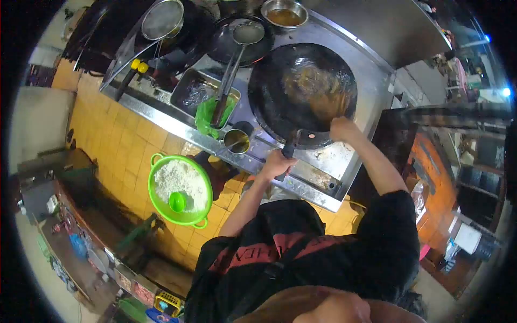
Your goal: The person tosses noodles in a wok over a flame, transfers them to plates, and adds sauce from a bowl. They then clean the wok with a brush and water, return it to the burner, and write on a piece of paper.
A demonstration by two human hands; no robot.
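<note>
A large black wok (269, 102) rests on the metal stove, with a brownish, shiny smear on its inner surface. My left hand (278, 163) is wrapped round the wok's dark handle (289, 151) at the near side. Over the wok's near right rim is my right hand (344, 131), its fingers closed. Whatever it may hold is hidden or too blurred to make out. Left of the wok handle stands a small metal cup (236, 141) with yellowish liquid and a utensil in it.
A green basin (152, 196) of white grains or flour holds a green cup (177, 202), at the left above yellow tiles. A strainer with a long handle (232, 75) lies across a second pan. Behind are a round sieve (162, 20) and a metal bowl of brown liquid (284, 18).
</note>
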